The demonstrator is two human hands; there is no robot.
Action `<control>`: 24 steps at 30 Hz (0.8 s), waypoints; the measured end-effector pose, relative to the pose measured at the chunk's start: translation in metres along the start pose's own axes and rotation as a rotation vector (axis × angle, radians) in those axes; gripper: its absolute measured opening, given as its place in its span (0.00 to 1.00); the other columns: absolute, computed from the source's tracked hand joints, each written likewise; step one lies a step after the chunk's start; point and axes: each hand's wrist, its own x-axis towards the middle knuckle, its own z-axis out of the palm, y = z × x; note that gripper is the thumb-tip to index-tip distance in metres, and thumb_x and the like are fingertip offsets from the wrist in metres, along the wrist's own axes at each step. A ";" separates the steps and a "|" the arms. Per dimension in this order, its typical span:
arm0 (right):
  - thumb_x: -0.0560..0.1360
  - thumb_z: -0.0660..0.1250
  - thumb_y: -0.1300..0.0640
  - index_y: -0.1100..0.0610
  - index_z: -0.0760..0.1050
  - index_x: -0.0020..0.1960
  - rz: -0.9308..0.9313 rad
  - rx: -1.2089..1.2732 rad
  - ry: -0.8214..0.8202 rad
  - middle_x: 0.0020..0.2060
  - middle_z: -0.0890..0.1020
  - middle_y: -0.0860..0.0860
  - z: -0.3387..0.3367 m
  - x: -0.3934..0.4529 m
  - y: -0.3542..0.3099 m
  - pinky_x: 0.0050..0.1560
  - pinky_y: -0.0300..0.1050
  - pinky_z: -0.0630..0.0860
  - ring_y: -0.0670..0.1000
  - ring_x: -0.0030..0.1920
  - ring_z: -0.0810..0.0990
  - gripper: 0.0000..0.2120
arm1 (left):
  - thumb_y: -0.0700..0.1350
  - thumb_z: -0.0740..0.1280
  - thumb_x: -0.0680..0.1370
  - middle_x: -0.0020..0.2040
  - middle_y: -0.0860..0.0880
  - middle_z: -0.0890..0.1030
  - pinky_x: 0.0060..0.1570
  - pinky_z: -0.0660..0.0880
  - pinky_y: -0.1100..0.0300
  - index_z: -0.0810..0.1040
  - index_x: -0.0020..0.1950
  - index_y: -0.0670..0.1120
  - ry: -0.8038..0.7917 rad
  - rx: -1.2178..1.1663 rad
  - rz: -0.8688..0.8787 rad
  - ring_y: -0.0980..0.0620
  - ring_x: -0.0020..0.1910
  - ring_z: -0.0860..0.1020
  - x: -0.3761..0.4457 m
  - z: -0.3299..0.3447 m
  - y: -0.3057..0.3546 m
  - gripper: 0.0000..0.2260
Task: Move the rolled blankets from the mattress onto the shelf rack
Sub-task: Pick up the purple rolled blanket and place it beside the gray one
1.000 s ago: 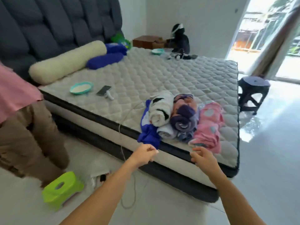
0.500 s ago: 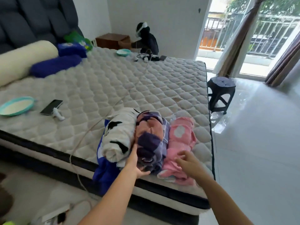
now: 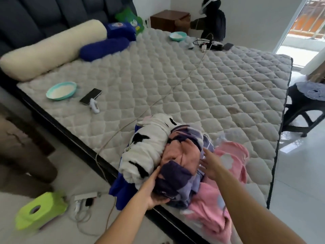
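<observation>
Several rolled blankets lie at the near corner of the quilted mattress (image 3: pixel 193 81). A white roll with black patches (image 3: pixel 147 152) lies on the left, over a dark blue blanket (image 3: pixel 121 189). A purple and peach roll (image 3: pixel 179 166) sits in the middle, with a pink blanket (image 3: pixel 211 205) to its right. My left hand (image 3: pixel 153 194) cups the near end of the purple and peach roll from the left and below. My right hand (image 3: pixel 209 164) lies with straight fingers against that roll's right side. No shelf rack is in view.
On the mattress lie a teal bowl (image 3: pixel 61 90), a phone (image 3: pixel 90 96), a white cable (image 3: pixel 158 101), a cream bolster (image 3: pixel 52 50) and blue pillows (image 3: pixel 105 48). A dark stool (image 3: pixel 306 106) stands right of the bed. A green stool (image 3: pixel 38 212) and a power strip (image 3: pixel 84 198) sit on the floor.
Both hands have reached from the mattress edge up onto the blanket pile. The left hand now cups the purple and peach roll and the right hand lies against its other side.
</observation>
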 end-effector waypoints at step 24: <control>0.75 0.63 0.43 0.66 0.74 0.56 -0.253 -0.401 -0.132 0.47 0.79 0.60 0.026 0.012 -0.077 0.47 0.51 0.75 0.60 0.48 0.78 0.25 | 0.53 0.71 0.70 0.47 0.43 0.83 0.46 0.77 0.51 0.81 0.57 0.43 0.036 -0.192 0.504 0.45 0.47 0.78 -0.057 0.000 -0.014 0.20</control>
